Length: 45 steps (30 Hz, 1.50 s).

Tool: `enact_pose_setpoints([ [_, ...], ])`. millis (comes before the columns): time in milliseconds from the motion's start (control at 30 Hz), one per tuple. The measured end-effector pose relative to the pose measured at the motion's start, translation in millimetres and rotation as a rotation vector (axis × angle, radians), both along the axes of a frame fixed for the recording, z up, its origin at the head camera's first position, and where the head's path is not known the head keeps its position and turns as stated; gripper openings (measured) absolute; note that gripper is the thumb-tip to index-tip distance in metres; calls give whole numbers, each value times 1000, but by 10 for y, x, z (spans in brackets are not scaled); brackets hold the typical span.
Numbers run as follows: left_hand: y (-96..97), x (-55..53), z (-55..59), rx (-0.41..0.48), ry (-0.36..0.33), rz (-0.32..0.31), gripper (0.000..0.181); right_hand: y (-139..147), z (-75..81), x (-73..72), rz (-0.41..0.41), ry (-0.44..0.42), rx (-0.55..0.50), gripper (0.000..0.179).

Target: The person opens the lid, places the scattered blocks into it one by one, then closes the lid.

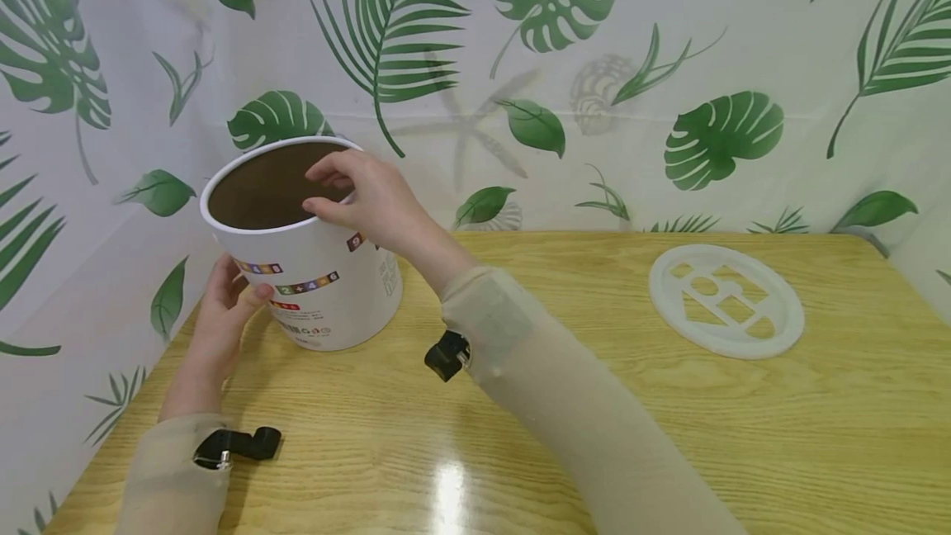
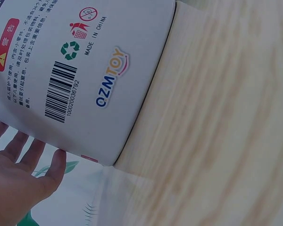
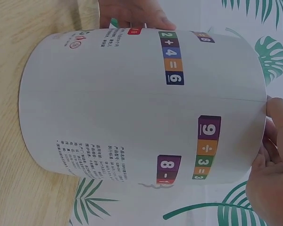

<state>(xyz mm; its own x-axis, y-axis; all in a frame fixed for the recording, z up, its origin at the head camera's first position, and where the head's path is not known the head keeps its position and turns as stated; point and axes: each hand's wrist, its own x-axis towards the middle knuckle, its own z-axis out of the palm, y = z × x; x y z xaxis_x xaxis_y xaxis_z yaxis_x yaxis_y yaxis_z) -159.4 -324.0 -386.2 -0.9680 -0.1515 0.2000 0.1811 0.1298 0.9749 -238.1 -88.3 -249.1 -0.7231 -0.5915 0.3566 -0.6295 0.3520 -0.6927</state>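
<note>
A large white cylindrical tub (image 1: 357,304) stands upright at the left of the table, with its top uncovered. Small coloured number sums are printed on its wall (image 3: 127,89), along with text and a barcode. Its brown inside shows near the rim, but the bottom is hidden. My left hand (image 1: 219,320) rests its fingertips against the tub's left side; the left wrist view shows these fingers (image 2: 33,153) spread. Over the tub's near right rim reaches my right hand (image 1: 371,196), bent at the fingers, thumb apart, with nothing visible between them.
A flat white disc (image 1: 731,345) with shaped cut-outs lies on the right of the wooden table (image 1: 520,419). Behind the table hangs a white cloth (image 1: 461,139) with green leaf prints, which also runs along the left side, close to the tub.
</note>
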Motion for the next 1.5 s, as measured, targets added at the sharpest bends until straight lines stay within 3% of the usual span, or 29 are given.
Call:
enact_pose_setpoints([
  [367,2,2,2,-4,-11,5,68,-3,-48,20,-14,46,-26,38],
  [733,3,7,-5,11,9,-9,68,46,-126,84,-33,184,-36,40],
  [967,3,7,-5,11,2,-2,67,197,-241,129,-4,125,-152,46],
  [1367,6,10,5,-7,-11,4,68,667,-442,192,58,123,-241,54],
  [1500,0,0,-3,-12,-10,4,67,890,-510,228,62,91,-227,56],
])
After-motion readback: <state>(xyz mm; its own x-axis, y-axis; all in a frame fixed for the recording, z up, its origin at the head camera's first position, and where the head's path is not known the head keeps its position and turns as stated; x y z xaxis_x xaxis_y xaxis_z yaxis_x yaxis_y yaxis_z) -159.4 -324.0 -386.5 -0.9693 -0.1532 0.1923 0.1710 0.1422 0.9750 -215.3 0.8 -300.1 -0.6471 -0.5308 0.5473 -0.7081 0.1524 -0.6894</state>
